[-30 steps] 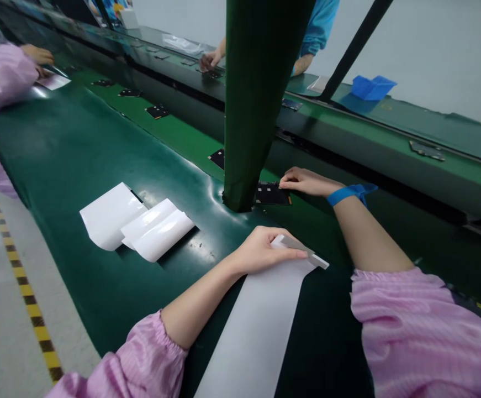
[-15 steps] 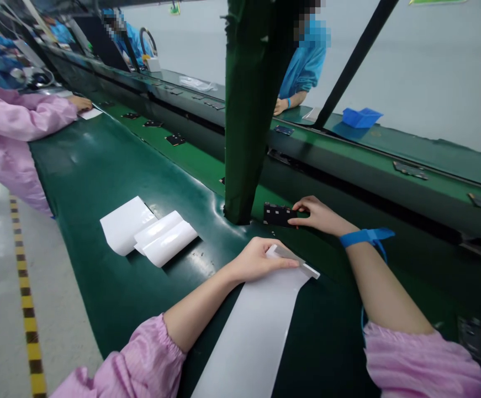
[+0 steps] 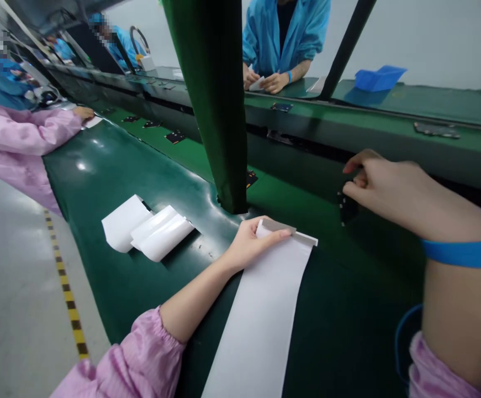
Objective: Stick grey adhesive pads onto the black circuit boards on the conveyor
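Note:
My left hand (image 3: pixel 257 243) is closed around the top end of a long white paper strip (image 3: pixel 260 309), its thumb lying across the folded upper edge. The strip runs down over the green mat toward me. Farther right, my right hand (image 3: pixel 385 182) is raised above the green surface, its thumb and fingers pinched on a small black circuit board (image 3: pixel 348 209). The board is tilted nearly upright and looks slightly blurred; the hand hides part of it. A blue band (image 3: pixel 464 254) circles my right wrist.
Curled white sheets (image 3: pixel 161 235) lie left on the green mat (image 3: pixel 141 298). A green-wrapped post (image 3: pixel 219 110) rises ahead. Several black boards (image 3: pixel 175 136) lie along the line behind it. Across it, a person in blue (image 3: pixel 281 44) works near a blue tray (image 3: pixel 379 78).
My right hand has lifted the circuit board from beside the post and carried it right, toward me. My left hand keeps its hold on the strip. The view has shifted.

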A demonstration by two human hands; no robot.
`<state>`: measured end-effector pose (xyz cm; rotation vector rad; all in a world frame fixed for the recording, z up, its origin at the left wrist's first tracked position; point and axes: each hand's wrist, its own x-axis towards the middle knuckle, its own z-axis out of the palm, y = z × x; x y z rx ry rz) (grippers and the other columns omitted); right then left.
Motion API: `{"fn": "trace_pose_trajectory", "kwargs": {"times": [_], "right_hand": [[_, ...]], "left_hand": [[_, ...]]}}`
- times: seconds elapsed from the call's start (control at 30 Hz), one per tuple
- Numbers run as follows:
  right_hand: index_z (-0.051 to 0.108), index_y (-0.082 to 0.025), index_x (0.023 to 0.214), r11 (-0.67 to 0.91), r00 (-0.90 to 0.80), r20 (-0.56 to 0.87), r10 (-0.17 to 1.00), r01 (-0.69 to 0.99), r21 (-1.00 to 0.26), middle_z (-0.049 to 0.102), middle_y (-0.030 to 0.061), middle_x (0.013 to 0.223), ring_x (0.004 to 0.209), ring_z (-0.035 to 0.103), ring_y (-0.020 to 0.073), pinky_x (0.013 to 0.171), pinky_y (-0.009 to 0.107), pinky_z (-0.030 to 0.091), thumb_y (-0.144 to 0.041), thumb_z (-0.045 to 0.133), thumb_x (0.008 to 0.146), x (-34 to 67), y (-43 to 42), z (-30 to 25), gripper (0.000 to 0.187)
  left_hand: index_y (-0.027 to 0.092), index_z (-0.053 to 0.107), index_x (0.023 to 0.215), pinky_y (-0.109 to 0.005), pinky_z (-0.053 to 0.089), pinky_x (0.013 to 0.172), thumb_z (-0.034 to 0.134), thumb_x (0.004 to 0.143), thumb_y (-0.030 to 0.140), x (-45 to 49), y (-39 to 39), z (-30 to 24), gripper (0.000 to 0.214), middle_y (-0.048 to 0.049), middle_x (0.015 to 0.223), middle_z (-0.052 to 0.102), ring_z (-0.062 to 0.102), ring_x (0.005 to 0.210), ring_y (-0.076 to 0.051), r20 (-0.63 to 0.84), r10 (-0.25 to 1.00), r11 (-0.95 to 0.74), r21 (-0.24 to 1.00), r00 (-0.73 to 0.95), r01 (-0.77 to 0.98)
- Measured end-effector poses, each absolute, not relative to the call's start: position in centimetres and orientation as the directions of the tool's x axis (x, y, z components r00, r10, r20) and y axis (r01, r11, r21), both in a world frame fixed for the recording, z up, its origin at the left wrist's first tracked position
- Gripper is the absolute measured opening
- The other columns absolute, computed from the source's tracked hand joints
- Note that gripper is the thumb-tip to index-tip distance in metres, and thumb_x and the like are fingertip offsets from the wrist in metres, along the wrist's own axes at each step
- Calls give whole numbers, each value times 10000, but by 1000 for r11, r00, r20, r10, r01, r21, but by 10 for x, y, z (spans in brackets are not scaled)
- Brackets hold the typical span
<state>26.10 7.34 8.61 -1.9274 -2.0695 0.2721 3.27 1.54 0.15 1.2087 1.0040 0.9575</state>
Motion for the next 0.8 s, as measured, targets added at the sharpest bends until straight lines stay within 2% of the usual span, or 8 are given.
{"fn": "trace_pose_trajectory", "kwargs": {"times": [0.03,0.1,0.2,0.3,0.4,0.63,0.8], "right_hand": [[528,-221,891,30,-17,43,999,948,-317,542,25,547,528,518,209,501,334,353,-311,606,779,260,74,83,163],[577,-218,867,-3,-34,-97,995,935,-356,604,61,625,590,559,237,526,353,392,-395,620,783,253,74,77,201],[654,-242,892,126,-287,-239,928,843,-523,682,73,855,708,612,254,572,359,441,-538,556,809,236,66,78,322],[695,-263,913,271,-466,-200,862,757,-595,688,61,907,760,617,251,587,341,445,-582,522,814,224,56,86,376],[713,-264,868,341,-505,-153,849,747,-570,679,54,855,735,600,233,579,328,428,-579,545,791,222,53,87,366],[707,-255,824,359,-542,-196,817,745,-562,650,44,776,684,569,202,563,315,392,-558,521,816,220,57,77,356],[694,-255,802,323,-557,-251,792,730,-602,638,37,762,627,533,173,530,307,364,-556,555,802,221,55,84,333]], "left_hand": [[144,632,713,-207,391,514,753,667,465,33,15,1,345,1,670,621,540,588,-103,-88,957,107,993,278,-53],[146,618,696,-203,385,507,756,668,456,33,16,-1,340,6,661,610,531,580,-98,-79,959,98,993,272,-58],[148,611,688,-199,376,500,752,681,447,33,17,-2,330,15,646,592,509,564,-87,-53,964,71,996,259,-61],[151,598,678,-198,372,497,747,688,448,33,18,-3,333,24,629,571,489,552,-80,-25,973,44,996,232,-78],[153,564,644,-198,364,487,749,684,449,34,18,-3,352,33,601,538,469,536,-76,-12,980,31,995,199,-92],[157,534,620,-196,350,472,757,688,416,35,19,-4,349,32,595,516,461,536,-76,-1,984,22,993,176,-114],[160,569,634,-202,371,488,757,694,410,35,19,-5,318,25,609,545,491,557,-84,12,986,9,992,167,-125]]}}
